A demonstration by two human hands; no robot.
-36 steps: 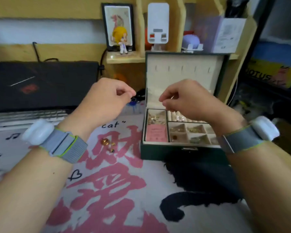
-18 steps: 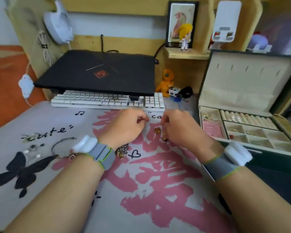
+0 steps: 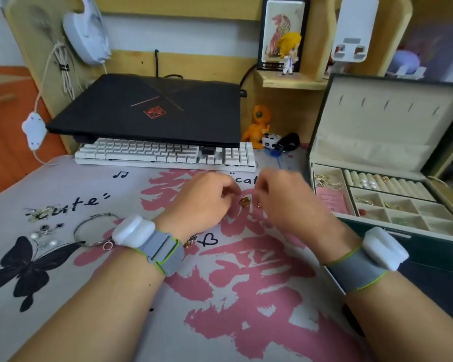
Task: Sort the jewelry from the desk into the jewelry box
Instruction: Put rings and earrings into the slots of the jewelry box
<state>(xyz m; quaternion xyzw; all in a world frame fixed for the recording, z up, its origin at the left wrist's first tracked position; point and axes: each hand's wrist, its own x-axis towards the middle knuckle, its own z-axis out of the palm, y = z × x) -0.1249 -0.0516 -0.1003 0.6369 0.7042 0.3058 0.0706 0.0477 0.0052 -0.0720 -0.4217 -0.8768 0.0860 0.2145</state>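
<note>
Printed words and marks on the desk mat, a logo on the laptop

The desk mat (image 3: pixel 63 184) carries the black word "cute" with closing quote marks (image 3: pixel 71 203) to the left of the left hand (image 3: pixel 204 202); "cat" (image 3: pixel 246 179) shows just beyond the gap between the two hands, its end hidden by the right hand (image 3: pixel 288 202). A music note sign (image 3: pixel 120 174) sits beyond the left hand, a small heart outline (image 3: pixel 207 240) near its wrist. The closed laptop (image 3: pixel 147 108) farther back bears a red emblem (image 3: pixel 154 112); small print under the framed picture (image 3: pixel 279 30) is too blurred to read.
</note>
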